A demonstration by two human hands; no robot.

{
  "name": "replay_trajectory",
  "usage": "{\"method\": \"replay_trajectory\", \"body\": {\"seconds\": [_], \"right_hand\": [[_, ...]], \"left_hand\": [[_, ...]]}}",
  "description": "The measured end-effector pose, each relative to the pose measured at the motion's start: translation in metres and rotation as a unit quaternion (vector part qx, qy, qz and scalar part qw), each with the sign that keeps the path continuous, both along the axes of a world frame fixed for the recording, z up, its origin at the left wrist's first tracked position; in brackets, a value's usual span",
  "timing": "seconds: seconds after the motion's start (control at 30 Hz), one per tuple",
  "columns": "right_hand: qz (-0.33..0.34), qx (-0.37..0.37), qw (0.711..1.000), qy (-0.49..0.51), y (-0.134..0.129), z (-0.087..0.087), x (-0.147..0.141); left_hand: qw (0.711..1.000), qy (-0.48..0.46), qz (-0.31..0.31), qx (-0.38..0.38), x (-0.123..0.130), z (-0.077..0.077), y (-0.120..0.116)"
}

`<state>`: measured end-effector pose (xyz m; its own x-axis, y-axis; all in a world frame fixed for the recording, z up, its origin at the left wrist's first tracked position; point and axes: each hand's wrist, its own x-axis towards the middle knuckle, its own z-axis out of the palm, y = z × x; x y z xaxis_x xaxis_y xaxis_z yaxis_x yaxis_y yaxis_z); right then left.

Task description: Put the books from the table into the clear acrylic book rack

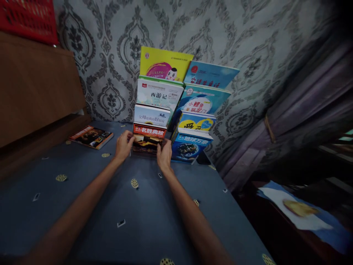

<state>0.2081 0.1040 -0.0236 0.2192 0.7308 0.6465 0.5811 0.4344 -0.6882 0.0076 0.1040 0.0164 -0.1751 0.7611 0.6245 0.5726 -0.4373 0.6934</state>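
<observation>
A small book [149, 140] with a red band and Chinese title across its top stands upright at the front of the left stack. Around its left edge curl the fingers of my left hand [123, 146]. My right hand [164, 152] grips its right edge, thumb on the cover. Directly behind it stand a pale blue book [151, 116], a white-green book [157, 94] and a tall yellow book [165, 60], each rising higher than the one before. Beside my right hand, a blue book with a globe [190, 147] fronts the right stack.
Behind the globe book rise several more books, the rearmost a blue one [211, 73]. Another book [91, 137] lies flat on the blue tablecloth [104, 206] at left, near a brown wooden box [35, 88]. A red basket [27, 20] is above; a curtain [256, 121] hangs right.
</observation>
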Motion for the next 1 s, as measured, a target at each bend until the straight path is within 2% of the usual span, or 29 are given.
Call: {"method": "replay_trajectory", "body": {"seconds": [0.23, 0.43, 1.0], "right_hand": [[-0.023, 0.035, 0.999, -0.004, 0.003, -0.004, -0.001], [-0.005, 0.015, 1.000, 0.001, 0.001, -0.004, -0.002], [-0.007, 0.012, 1.000, -0.011, 0.000, -0.005, 0.000]], "left_hand": [[1.000, -0.002, 0.002, -0.005, 0.002, -0.001, 0.003], [1.000, 0.003, 0.019, -0.011, 0.003, -0.003, 0.006], [1.000, 0.008, 0.017, -0.011, 0.002, -0.008, 0.010]]}}
